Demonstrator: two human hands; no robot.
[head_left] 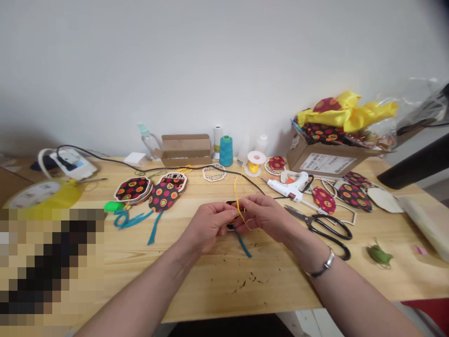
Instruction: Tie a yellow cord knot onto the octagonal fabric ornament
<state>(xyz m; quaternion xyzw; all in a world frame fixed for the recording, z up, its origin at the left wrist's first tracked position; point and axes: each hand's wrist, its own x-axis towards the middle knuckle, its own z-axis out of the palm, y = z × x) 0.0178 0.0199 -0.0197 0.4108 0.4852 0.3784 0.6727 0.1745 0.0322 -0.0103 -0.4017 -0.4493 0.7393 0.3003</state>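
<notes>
At the middle of the table my left hand (213, 222) and my right hand (263, 213) meet, both with fingers pinched. Between them runs a yellow cord (236, 189), rising in a loop above the fingertips with one end hanging below. Beneath the fingers lies a small dark patterned fabric piece (230, 226), mostly covered by my hands. A teal ribbon tail (244, 245) trails from it toward me. Both hands grip the cord near the fabric piece; which fingers also touch the fabric is hidden.
Black-handled scissors (328, 224) and a white glue gun (291, 186) lie to the right. Behind stand a yellow cord spool (255, 164), a teal thread cone (226, 151) and an open cardboard box (322, 157). Patterned fabric pieces (164, 194) are at left. A black cable (157, 169) crosses the table.
</notes>
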